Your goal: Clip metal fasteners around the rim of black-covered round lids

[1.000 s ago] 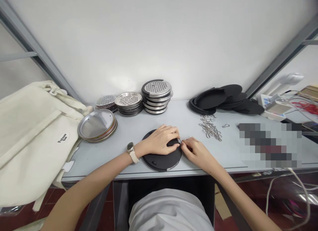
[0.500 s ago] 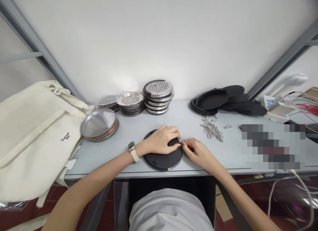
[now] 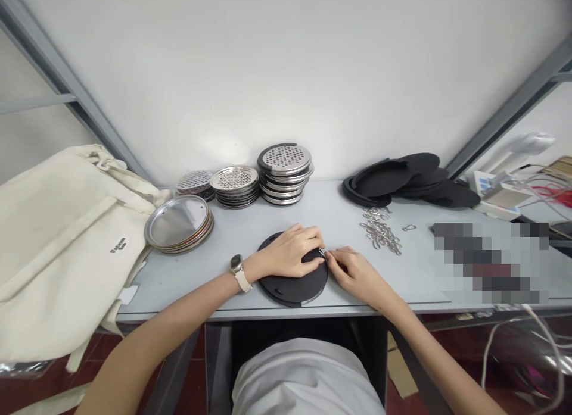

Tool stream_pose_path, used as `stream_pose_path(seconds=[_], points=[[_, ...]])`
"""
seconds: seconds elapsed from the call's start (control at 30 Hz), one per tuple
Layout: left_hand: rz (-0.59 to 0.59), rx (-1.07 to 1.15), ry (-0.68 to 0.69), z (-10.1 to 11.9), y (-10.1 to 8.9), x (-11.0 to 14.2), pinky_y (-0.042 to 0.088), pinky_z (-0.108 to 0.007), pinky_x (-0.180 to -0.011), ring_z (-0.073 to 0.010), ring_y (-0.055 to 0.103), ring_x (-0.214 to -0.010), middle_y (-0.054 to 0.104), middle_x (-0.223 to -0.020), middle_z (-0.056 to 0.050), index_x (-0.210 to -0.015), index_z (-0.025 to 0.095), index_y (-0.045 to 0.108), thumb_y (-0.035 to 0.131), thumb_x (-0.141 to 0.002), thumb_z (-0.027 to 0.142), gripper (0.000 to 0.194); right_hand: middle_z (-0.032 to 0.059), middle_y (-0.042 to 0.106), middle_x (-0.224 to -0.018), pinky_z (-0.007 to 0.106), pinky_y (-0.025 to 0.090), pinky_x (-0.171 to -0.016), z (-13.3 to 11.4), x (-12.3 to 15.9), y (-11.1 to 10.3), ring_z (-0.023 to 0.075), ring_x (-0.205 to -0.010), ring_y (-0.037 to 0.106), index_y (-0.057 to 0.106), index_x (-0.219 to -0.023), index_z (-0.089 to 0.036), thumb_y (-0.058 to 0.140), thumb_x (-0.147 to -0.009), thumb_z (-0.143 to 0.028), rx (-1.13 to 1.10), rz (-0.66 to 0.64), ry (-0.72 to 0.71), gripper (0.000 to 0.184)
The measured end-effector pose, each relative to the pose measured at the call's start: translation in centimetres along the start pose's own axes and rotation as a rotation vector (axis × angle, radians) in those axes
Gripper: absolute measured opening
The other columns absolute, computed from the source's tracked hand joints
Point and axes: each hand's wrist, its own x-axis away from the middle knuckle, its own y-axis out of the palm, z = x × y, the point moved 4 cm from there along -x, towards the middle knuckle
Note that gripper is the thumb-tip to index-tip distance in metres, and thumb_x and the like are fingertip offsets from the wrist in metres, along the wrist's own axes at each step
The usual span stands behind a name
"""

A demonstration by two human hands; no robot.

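A round black disc (image 3: 292, 287) lies flat near the front edge of the grey table (image 3: 223, 248). My left hand (image 3: 288, 251), with a watch on the wrist, rests on top of the disc, fingers curled and pressing it down. My right hand (image 3: 355, 272) is at the disc's right rim, thumb and fingers pinched on a small metal clip (image 3: 322, 252) at the edge. The two hands meet at that clip. Most of the clip is hidden by the fingers.
Stacks of perforated metal discs (image 3: 285, 172) and plain metal plates (image 3: 179, 223) stand at the back left. A pile of black discs (image 3: 404, 178) lies at back right, loose metal clips (image 3: 379, 230) before it. A cream cloth bag (image 3: 58, 236) hangs left; a device with cables (image 3: 504, 189) right.
Both hands stay at the disc's right rim with only slight finger shifts. The view has moved a little.
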Motion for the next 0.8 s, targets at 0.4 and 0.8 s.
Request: stream_pose_path(seconds=[0.4,0.8], points=[[-0.01,-0.001,-0.006,0.01,0.04,-0.04,0.037,-0.032,-0.088,-0.0181,0.054,-0.089,0.057,-0.099,-0.006,-0.099,0.017,0.057,0.053,-0.086,0.023,0.015,-0.0062,0.04,-0.054,0.024,0.031,-0.051,0.22,0.07,-0.13,0.0109,-0.05,0.038,0.036,-0.066,-0.022,0.038,-0.093,-0.029,-0.183,0.035,0.042,0.028],[-0.003,0.013,0.002,0.0,0.1,0.01,0.038,-0.032,-0.087,-0.0181,0.054,-0.089,0.057,-0.099,-0.006,-0.1,0.017,0.057,0.054,-0.086,0.021,0.016,-0.0041,0.044,-0.054,0.025,0.034,-0.056,-0.1,0.01,-0.13,0.013,-0.054,0.043,0.038,-0.064,-0.022,0.037,-0.092,-0.025,-0.112,0.069,-0.01,0.029]])
